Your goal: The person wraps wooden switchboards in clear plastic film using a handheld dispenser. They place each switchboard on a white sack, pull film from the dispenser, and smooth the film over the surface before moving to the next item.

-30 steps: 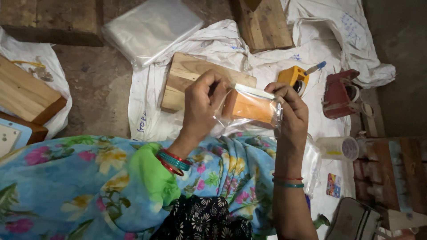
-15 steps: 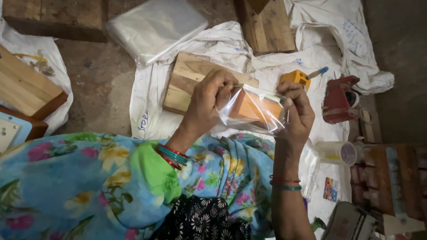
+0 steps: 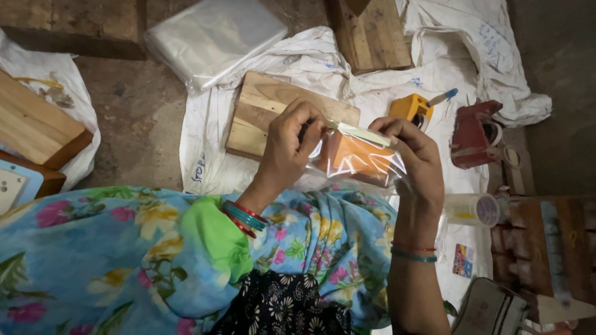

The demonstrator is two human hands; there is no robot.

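A small clear plastic bag point(image 3: 360, 161) with an orange block inside is held up in front of me above my lap. My left hand point(image 3: 288, 149) pinches the bag's left top corner. My right hand point(image 3: 416, 155) grips its right side, fingers curled over the folded top edge. Both wrists wear bangles. Below the bag is my flowered blue garment point(image 3: 186, 260).
A wooden board point(image 3: 261, 111) lies on white cloth point(image 3: 385, 80) just beyond my hands. A stack of clear bags point(image 3: 211, 37) sits at the back. A yellow tape dispenser point(image 3: 411, 108), a red dispenser point(image 3: 475, 133), a tape roll point(image 3: 475, 209) and wooden blocks point(image 3: 34, 124) surround me.
Both hands have shifted slightly with the bag, and its top edge has been folded over flat. The orange block now sits lower inside the bag.
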